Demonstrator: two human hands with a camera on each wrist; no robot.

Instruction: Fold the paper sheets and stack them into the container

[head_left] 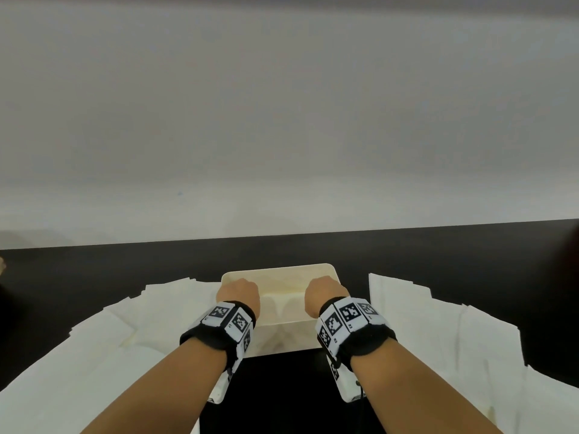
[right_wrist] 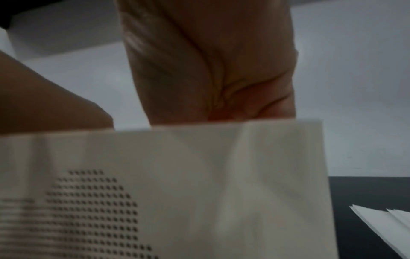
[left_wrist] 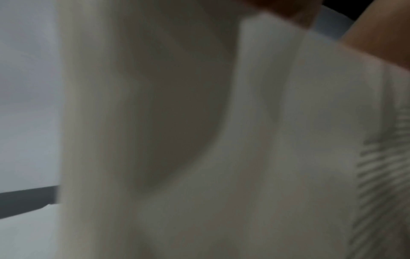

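Note:
A cream container (head_left: pixel 279 268) stands on the black table between two spreads of white paper sheets. Both of my hands reach down into it with the knuckles bent. My left hand (head_left: pixel 238 292) is at its left end and my right hand (head_left: pixel 323 294) at its right end. A pale folded sheet (head_left: pixel 282 303) spans between them inside the container, held at both ends. The fingertips are hidden below the rim. In the right wrist view my palm (right_wrist: pixel 210 70) dips behind the perforated container wall (right_wrist: pixel 199 175). The left wrist view is blurred, filled by the cream wall (left_wrist: pixel 177 122).
Overlapping white sheets lie fanned out on the left (head_left: pixel 125 324) and on the right (head_left: pixel 438 333) of the container, and their edges (right_wrist: pixel 388 224) show in the right wrist view. The black table (head_left: pixel 313 249) ends at a pale wall behind.

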